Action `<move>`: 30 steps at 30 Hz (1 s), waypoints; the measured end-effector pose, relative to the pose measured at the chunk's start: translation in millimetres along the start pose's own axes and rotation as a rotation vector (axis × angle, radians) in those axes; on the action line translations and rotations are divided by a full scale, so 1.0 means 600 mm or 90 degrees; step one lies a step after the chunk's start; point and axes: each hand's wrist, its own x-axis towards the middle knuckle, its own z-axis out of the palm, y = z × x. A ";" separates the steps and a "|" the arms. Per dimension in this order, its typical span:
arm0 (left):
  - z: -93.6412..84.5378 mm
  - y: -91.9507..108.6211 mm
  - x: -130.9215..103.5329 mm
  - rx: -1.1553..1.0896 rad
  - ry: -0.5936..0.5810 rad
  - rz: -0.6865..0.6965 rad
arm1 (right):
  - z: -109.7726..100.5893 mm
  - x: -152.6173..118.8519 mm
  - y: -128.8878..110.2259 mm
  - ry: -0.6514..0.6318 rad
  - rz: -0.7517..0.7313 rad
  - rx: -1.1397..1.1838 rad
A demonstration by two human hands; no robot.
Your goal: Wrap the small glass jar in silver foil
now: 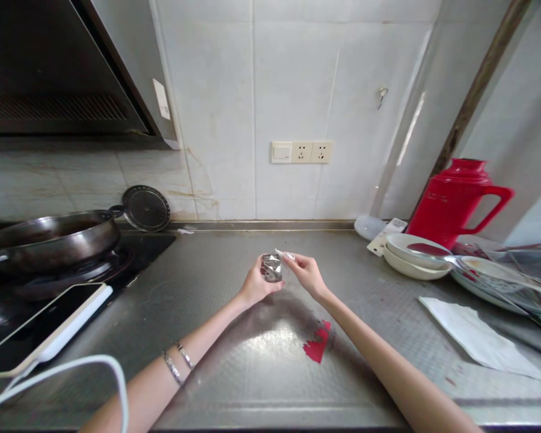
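Above the middle of the steel counter [198, 313], my left hand [256, 284] is wrapped round a small dark, shiny object [272, 269] that looks like a glass or a film-wrapped container. My right hand [305, 272] has its fingers pinched at the upper right of that object, on a small whitish piece [285, 255]. Whether this piece is part of the object is too small to tell. A torn red scrap [318, 343] lies on the counter in front of my hands.
At left are a stove with a metal pan [49, 243], a round black disc [146, 208], a phone [40, 331] and a white cable [119, 385]. Stacked bowls [417, 264], plates [500, 279], a red thermos [451, 201] and a white napkin [475, 337] stand or lie at right.
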 end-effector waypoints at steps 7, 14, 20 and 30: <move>0.007 0.009 -0.004 -0.058 -0.010 -0.023 | 0.002 -0.019 0.009 -0.009 -0.198 -0.205; 0.010 0.015 -0.001 -0.093 0.011 -0.069 | 0.000 -0.031 -0.001 -0.076 -0.382 -0.291; 0.011 0.012 -0.002 -0.066 0.019 -0.051 | 0.003 -0.026 0.007 -0.030 -0.291 -0.264; 0.003 0.015 0.001 -0.022 0.003 -0.045 | 0.004 -0.026 -0.003 -0.020 -0.258 -0.274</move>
